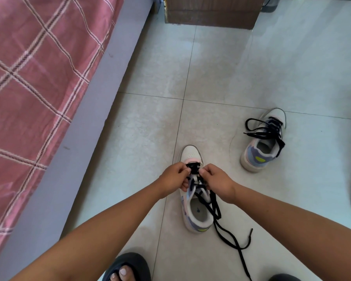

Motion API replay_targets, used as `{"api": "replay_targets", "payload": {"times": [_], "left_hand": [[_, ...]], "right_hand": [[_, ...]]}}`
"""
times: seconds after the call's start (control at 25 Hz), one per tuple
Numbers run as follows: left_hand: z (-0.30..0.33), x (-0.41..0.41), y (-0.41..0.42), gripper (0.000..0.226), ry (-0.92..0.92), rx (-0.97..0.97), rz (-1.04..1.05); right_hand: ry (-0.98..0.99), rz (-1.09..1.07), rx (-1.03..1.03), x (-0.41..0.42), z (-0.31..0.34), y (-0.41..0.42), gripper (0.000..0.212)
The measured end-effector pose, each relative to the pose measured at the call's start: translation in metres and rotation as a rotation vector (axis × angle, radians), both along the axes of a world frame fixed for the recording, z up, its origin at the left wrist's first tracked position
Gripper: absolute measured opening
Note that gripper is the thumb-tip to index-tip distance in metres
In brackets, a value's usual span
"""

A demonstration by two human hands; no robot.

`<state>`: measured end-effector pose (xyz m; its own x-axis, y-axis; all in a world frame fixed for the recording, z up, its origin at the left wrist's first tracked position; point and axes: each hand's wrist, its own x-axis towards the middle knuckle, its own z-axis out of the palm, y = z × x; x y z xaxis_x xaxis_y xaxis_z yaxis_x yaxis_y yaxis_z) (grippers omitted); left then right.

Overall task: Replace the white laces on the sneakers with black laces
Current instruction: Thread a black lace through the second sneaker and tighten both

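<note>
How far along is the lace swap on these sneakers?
The far sneaker already carries a black lace, loose and untied. In hand: both hands, left and right, work a black lace into the near sneaker, only its front rows threaded. Left: the remaining eyelets and tying both.

This is a bedroom in a home. A bed with a pink checked cotton sheet (39,78) on a grey frame (85,118) stands beside a pale glossy tiled floor (221,74), and a brown wooden cabinet (211,13) sits at the far edge.
</note>
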<state>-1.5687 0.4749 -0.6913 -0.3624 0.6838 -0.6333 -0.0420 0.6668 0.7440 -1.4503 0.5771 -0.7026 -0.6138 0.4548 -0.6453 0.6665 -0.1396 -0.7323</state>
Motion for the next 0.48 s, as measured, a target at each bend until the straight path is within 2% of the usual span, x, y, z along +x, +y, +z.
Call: {"api": "replay_targets", "payload": {"times": [0.04,0.12,0.2,0.24,0.36,0.48], "left_hand": [[0.001,-0.002,0.002,0.024,0.017,-0.019,-0.045],[0.004,-0.007,0.007,0.027,0.140,-0.091,-0.227],[0.007,-0.008,0.012,0.028,0.150,-0.112,-0.291],[0.007,-0.007,0.013,0.027,0.100,-0.084,-0.256],[0.004,-0.004,0.006,0.025,-0.023,0.019,-0.090],[-0.001,-0.002,0.003,0.017,0.038,0.063,0.013]], "right_hand": [[-0.034,0.069,0.070,-0.001,0.001,0.002,0.022],[-0.153,0.373,0.313,-0.007,0.007,0.009,0.024],[-0.190,0.483,0.380,-0.013,0.013,0.014,0.026],[-0.163,0.440,0.322,-0.013,0.013,0.016,0.027],[-0.015,0.093,-0.058,-0.007,0.014,0.010,0.023],[0.046,-0.021,-0.040,0.000,0.008,0.011,0.018]]}}
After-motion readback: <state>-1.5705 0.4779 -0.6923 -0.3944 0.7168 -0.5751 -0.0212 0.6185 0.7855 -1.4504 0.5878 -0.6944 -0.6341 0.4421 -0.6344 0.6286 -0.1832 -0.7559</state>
